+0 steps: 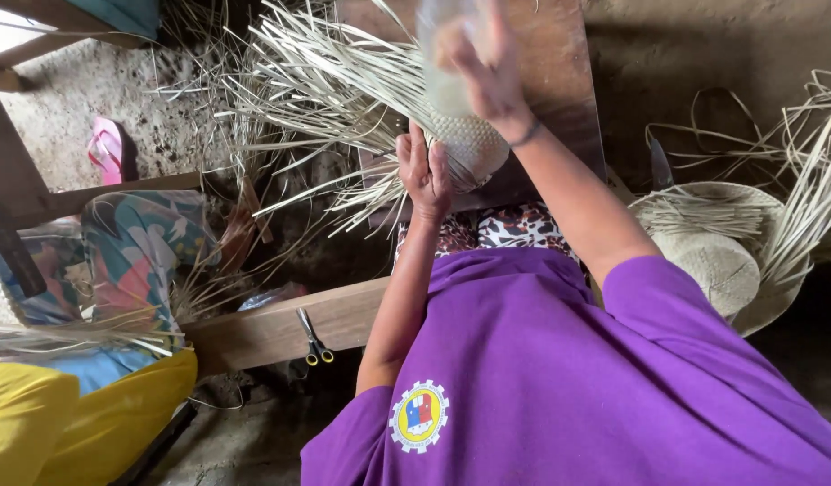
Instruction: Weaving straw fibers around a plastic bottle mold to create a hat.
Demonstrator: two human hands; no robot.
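A partly woven straw piece (474, 144) with a rounded woven end rests on a wooden board (559, 72) in front of me. Long loose pale strands (316, 81) fan out from it to the left. My left hand (422, 171) presses against the woven part from the left, fingers up. My right hand (478, 54) is raised above it, blurred, gripping a pale glass bottle (444, 63) that touches the weave.
A finished straw hat (730, 261) and loose strands lie at the right. Scissors (314, 340) rest on a wooden plank (271, 328). A person in floral and yellow clothes sits at the left. A pink sandal (107, 148) lies on the dirt floor.
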